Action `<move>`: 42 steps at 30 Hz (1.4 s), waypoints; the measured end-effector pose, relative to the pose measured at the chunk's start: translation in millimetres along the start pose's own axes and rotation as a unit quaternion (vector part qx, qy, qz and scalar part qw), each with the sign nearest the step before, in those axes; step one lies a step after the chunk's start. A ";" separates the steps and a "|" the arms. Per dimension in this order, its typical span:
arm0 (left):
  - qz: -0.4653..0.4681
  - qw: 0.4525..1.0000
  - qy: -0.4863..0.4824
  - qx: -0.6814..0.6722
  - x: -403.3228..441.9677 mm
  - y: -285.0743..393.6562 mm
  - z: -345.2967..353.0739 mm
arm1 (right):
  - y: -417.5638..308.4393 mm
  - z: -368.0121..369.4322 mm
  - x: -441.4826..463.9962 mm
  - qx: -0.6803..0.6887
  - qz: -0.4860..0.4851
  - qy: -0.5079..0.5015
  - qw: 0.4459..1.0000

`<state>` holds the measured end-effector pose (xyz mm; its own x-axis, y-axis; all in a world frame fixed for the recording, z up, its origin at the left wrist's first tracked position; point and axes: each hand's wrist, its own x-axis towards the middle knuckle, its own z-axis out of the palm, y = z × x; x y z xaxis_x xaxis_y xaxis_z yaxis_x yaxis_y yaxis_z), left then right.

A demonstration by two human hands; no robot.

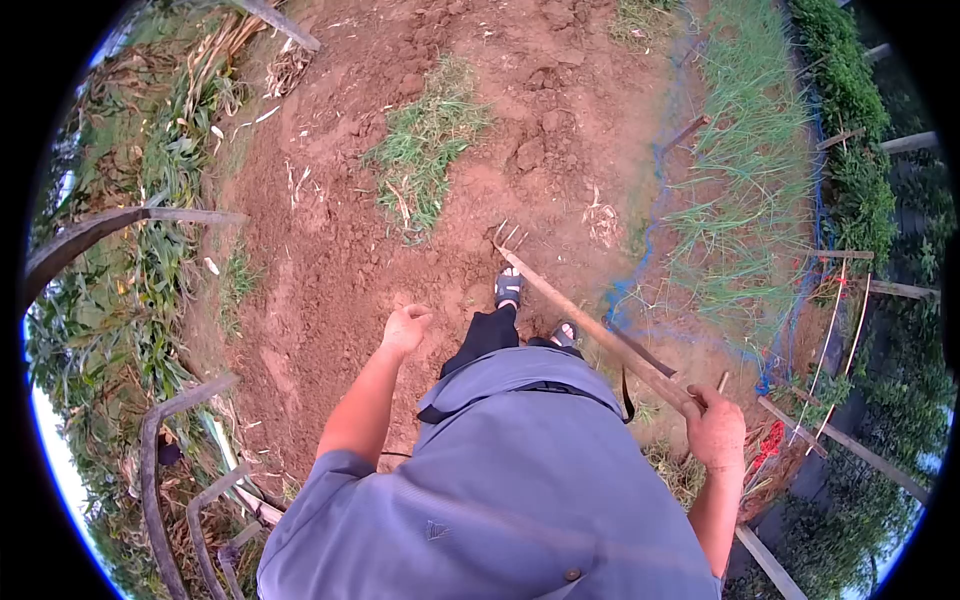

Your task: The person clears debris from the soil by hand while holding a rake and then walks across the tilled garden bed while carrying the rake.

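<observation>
My right hand [715,432] is wrapped round the upper end of the long wooden handle of a fork hoe [600,335]. The handle slants down across the front of me, and its metal tines [512,237] rest at the bare soil just ahead of my foot. Away from the tool, my left hand [407,328] hangs out over the reddish soil [330,260] with its fingers curled in, and nothing shows in it. A sandal [508,288] on one foot is close to the tines; the other sandal [565,333] is farther right.
Ahead lies a heap of cut grass [430,150]. On the right, blue netting [648,240] borders a bed of thin green plants [750,190], with a short wooden stake [686,133] at its edge. Bent posts [150,440] and dry corn stalks [175,230] line the left.
</observation>
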<state>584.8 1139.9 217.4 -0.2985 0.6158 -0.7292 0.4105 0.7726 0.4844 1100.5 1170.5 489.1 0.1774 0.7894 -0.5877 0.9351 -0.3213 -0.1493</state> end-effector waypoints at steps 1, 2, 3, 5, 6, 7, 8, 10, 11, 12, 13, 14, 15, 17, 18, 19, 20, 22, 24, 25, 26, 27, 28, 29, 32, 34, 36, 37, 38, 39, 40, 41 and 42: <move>0.003 1.000 -0.012 0.004 8.6 5.7 -5.4 | -6.5 1.0 -2.1 0.016 0.019 -0.011 1.000; -0.007 1.000 -0.022 0.018 16.3 10.8 -10.8 | -10.4 3.0 -4.1 0.026 0.019 -0.005 0.999; -0.017 0.999 -0.032 0.033 22.9 14.3 -17.3 | -15.7 3.5 -6.2 0.029 0.032 -0.006 0.999; -0.011 0.998 -0.052 0.015 52.0 -3.1 -16.1 | -26.2 2.2 -7.5 0.042 0.033 0.012 0.998; -0.019 0.998 -0.054 -0.007 49.6 12.9 -19.0 | -27.5 3.4 -7.4 0.046 0.039 0.013 0.998; -0.027 0.998 -0.054 -0.030 44.0 33.2 -21.9 | -27.5 4.8 -6.2 0.036 0.027 0.025 0.999; -0.024 0.998 -0.055 -0.028 38.3 51.4 -22.9 | -27.8 5.6 -5.0 0.025 0.015 0.037 0.999; -0.032 0.998 -0.037 -0.047 26.7 82.5 -20.6 | -32.4 0.4 0.1 0.022 0.018 0.043 0.999; -0.032 0.998 -0.039 -0.045 23.0 91.4 -19.1 | -33.8 -3.1 1.6 0.017 0.021 0.046 0.999; -0.026 0.998 -0.045 -0.023 19.5 98.5 -16.9 | -34.3 -6.6 4.3 0.019 0.024 0.045 0.999; -0.019 0.999 -0.050 -0.002 17.3 102.4 -14.0 | -35.0 -10.6 9.4 0.018 0.017 0.048 0.999; -0.019 0.999 -0.050 0.000 21.9 92.2 -8.0 | -35.8 -14.7 14.9 0.018 0.008 0.052 0.998; -0.015 0.998 -0.060 -0.019 30.1 74.3 -0.3 | -35.9 -18.2 19.4 0.021 0.008 0.053 0.998; -0.010 0.997 -0.064 -0.038 25.7 70.6 8.5 | -34.2 -25.8 28.3 0.020 -0.031 0.070 0.997; -0.038 0.994 -0.074 -0.064 15.8 79.1 12.9 | -34.3 -30.3 32.8 0.023 -0.033 0.071 0.997; -0.067 0.990 -0.083 -0.090 6.3 86.8 21.1 | -34.1 -35.2 36.5 0.041 -0.053 0.065 0.996; -0.069 0.990 -0.079 -0.091 0.8 92.8 33.2 | -34.4 -39.5 39.5 0.058 -0.074 0.058 0.994; -0.033 0.983 -0.140 -0.114 -4.8 112.6 64.5 | -38.8 -44.7 42.5 0.059 -0.133 0.052 0.988; -0.067 0.961 -0.206 -0.169 -24.1 159.3 101.1 | -52.9 -51.8 42.4 0.061 -0.193 0.051 0.978; -0.098 0.949 -0.242 -0.177 -28.6 175.8 121.5 | -64.8 -56.7 39.1 0.073 -0.234 0.024 0.969; -0.138 0.930 -0.271 -0.206 -35.6 191.3 139.5 | -74.4 -58.4 36.3 0.084 -0.273 -0.003 0.958; -0.148 0.915 -0.300 -0.223 -44.2 204.3 154.5 | -82.2 -55.7 34.4 0.086 -0.277 -0.001 0.957; -0.152 0.921 -0.272 -0.235 -60.0 222.7 168.9 | -88.5 -51.8 32.4 0.071 -0.330 -0.028 0.941; -0.129 0.909 -0.238 -0.318 -57.9 218.9 188.4 | -89.6 -48.8 31.0 0.056 -0.381 -0.053 0.921; -0.150 0.895 -0.197 -0.370 -49.1 223.0 204.2 | -82.7 -45.8 32.6 0.044 -0.352 -0.086 0.931; -0.151 0.918 -0.134 -0.341 -59.7 238.6 205.0 | -74.6 -61.4 25.7 0.058 -0.344 -0.067 0.935; -0.140 0.926 -0.137 -0.322 -62.3 249.0 205.8 | -61.8 -70.1 21.6 0.070 -0.331 -0.055 0.939; -0.131 0.934 -0.143 -0.299 -63.2 255.6 205.7 | -54.3 -73.1 22.7 0.069 -0.325 -0.048 0.942; -0.129 0.941 -0.133 -0.285 -62.9 262.8 205.8 | -48.7 -75.0 24.8 0.070 -0.318 -0.040 0.945; -0.129 0.941 -0.132 -0.285 -57.4 265.4 205.8 | -45.2 -74.4 26.9 0.070 -0.319 -0.041 0.944; -0.116 0.941 -0.137 -0.286 -51.3 267.8 205.3 | -42.8 -72.1 29.0 0.081 -0.304 -0.035 0.949; -0.105 0.942 -0.145 -0.284 -43.6 270.4 206.1 | -40.7 -69.8 32.3 0.093 -0.286 -0.030 0.953; -0.106 0.943 -0.150 -0.279 -36.7 276.2 206.8 | -38.4 -68.4 37.2 0.095 -0.279 -0.030 0.955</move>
<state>887.4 1298.6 278.0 -0.0313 0.4307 -0.9019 -0.1728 0.8865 0.4293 1092.2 1248.0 527.3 -0.3552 0.8358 -0.4186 0.8054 0.0464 -0.5909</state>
